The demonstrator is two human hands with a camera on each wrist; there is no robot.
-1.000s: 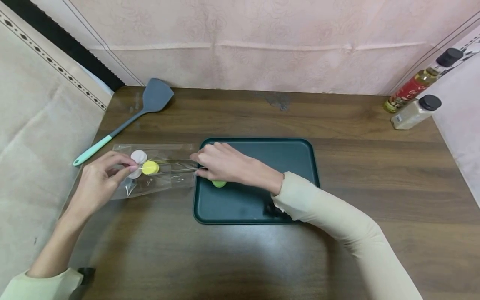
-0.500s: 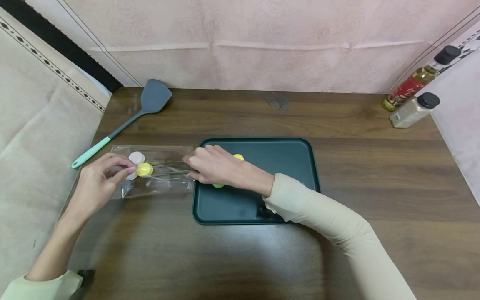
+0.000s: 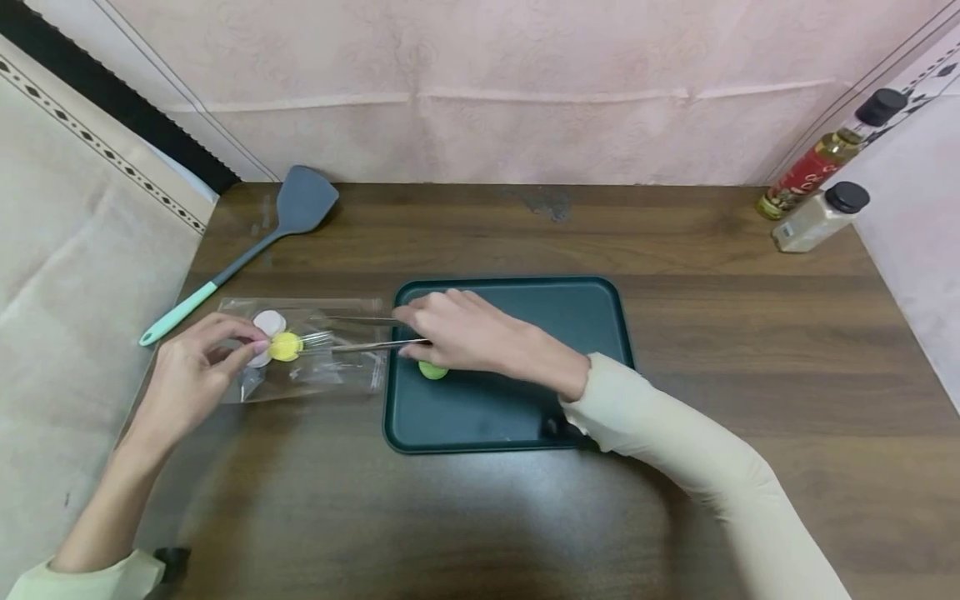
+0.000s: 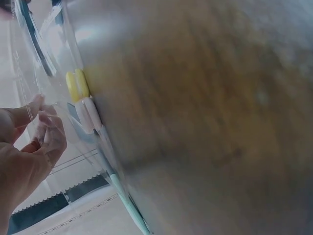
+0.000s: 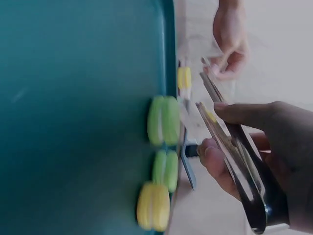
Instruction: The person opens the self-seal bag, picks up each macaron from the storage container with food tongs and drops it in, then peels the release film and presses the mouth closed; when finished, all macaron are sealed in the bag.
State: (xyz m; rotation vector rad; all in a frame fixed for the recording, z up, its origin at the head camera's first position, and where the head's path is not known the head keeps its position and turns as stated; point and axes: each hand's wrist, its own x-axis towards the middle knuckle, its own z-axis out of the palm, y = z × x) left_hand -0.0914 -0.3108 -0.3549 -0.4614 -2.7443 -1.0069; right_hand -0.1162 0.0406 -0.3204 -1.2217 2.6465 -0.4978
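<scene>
A clear plastic bag [image 3: 330, 379] lies left of the dark green tray [image 3: 495, 446], with yellow [image 3: 286, 347] and white [image 3: 269, 322] macarons in it. My left hand [image 3: 183, 375] pinches the bag's upper film at its left part; the left wrist view shows the film between thumb and fingers. Metal tongs [image 5: 230, 156] are held in my right hand [image 3: 480, 337] over the tray's left side, their parted tips reaching over the bag. Near that hand a green macaron [image 3: 432, 370] rests on the tray. In the right wrist view, green [image 5: 164, 120] and yellow [image 5: 153, 206] macarons stand there.
A grey spatula with a mint handle [image 3: 177, 313] lies behind the bag at the left. At the back right stand an oil bottle [image 3: 808, 173] and a black-capped jar [image 3: 819, 218]. Pale cloth [image 3: 525, 92] hangs behind the wooden table [image 3: 712, 333].
My right hand moved slightly left, then back right with the tongs, which now show more widely parted. My left hand keeps its pinch on the bag. The head view has shifted slightly.
</scene>
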